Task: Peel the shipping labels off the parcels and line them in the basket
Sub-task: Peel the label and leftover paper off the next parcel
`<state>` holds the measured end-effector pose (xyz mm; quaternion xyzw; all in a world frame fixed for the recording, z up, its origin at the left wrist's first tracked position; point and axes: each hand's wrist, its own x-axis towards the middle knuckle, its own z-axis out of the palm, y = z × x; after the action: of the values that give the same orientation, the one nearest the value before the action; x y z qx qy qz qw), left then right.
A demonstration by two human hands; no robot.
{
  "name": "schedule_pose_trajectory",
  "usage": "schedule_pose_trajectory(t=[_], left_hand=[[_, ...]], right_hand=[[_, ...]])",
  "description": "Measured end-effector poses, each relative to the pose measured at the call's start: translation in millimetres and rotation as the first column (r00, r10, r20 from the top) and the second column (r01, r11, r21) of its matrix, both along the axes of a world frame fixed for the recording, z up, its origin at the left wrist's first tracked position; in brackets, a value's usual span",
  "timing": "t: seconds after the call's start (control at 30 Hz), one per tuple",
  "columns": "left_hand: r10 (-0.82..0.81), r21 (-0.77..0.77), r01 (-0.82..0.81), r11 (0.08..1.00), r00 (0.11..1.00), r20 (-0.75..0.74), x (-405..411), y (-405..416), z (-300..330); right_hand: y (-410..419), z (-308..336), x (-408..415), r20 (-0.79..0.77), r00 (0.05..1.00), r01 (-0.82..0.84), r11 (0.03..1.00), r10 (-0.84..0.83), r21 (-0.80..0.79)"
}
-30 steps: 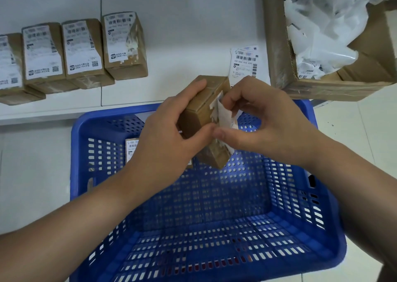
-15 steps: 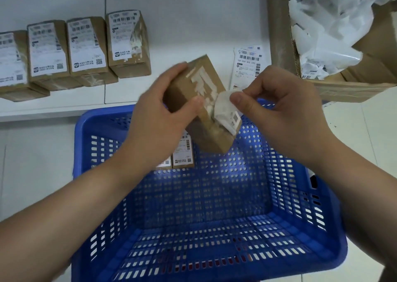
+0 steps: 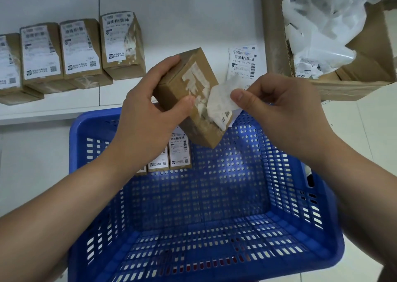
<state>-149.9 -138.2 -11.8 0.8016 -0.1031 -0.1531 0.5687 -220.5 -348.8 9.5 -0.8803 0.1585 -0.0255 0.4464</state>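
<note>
The left hand (image 3: 146,118) grips a small brown cardboard parcel (image 3: 189,97), its fingers curled over the upper long edge and its thumb (image 3: 182,105) pressed flat on the front face; the box is held tilted above the far rim of the blue perforated plastic basket (image 3: 206,217). The right hand (image 3: 279,110) pinches a white paper shipping label (image 3: 221,103) between thumb and forefinger, the other fingers folded loosely behind. The label is lifted over most of its length and curls away from the box, remaining attached only near the lower corner on the thumb's side. Where it has come away, the cardboard bears ragged, pale streaks of torn paper and adhesive, matte against the smooth brown board. Directly below the left palm, three labelled parcels (image 3: 179,150) stand side by side against the basket's far wall, partly hidden by the wrist. The basket's walls and floor are a grid of small slots and round holes. Beyond the left fingers, a row of four labelled brown boxes (image 3: 81,51) lies on the white table (image 3: 182,13), each touching the next. Just beyond the right fingertips, a flat loose printed label (image 3: 242,62) lies on the table. Farther to that side stands a large open cardboard carton (image 3: 277,45) filled with crumpled white backing paper (image 3: 322,24).
</note>
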Motion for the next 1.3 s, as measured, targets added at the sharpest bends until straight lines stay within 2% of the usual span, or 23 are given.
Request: schedule_pose_trajectory(t=[0.17, 0.57, 0.73, 0.83, 0.9, 1.07, 1.2, 1.3], left_hand=[[-0.001, 0.018, 0.0, 1.0, 1.0, 0.018, 5, 3, 1], [0.001, 0.055, -0.005, 0.998, 0.997, 0.072, 3, 1, -1], [-0.003, 0.042, 0.002, 0.999, 1.0, 0.031, 0, 0, -4], [-0.031, 0.074, 0.027, 0.997, 0.999, 0.043, -3, -1, -7], [-0.049, 0.098, 0.044, 0.994, 0.998, 0.048, -5, -2, -8], [-0.063, 0.117, 0.059, 0.991, 0.997, 0.033, -10, -4, -10], [-0.034, 0.093, 0.031, 0.995, 0.999, 0.037, -8, -5, -6], [-0.029, 0.083, 0.025, 0.996, 0.998, 0.051, -7, -6, -4]], right_hand=[[-5, 2, 2, -0.05, 0.999, -0.004, 0.999, 0.007, 0.05], [-10, 1, -3, 0.008, 1.0, -0.03, 0.999, 0.03, -0.033], [-12, -9, -5, 0.215, 0.965, -0.074, 0.94, 0.152, -0.332], [-12, -17, -5, 0.34, 0.896, -0.11, 0.884, 0.287, -0.454], [-11, -19, -5, 0.366, 0.848, -0.156, 0.841, 0.383, -0.517], [-9, -22, -5, 0.303, 0.779, -0.308, 0.755, 0.55, -0.579], [-5, -34, -9, 0.109, 0.753, -0.459, 0.637, 0.649, -0.62], [-3, -37, -9, 0.101, 0.791, -0.438, 0.674, 0.603, -0.595]])
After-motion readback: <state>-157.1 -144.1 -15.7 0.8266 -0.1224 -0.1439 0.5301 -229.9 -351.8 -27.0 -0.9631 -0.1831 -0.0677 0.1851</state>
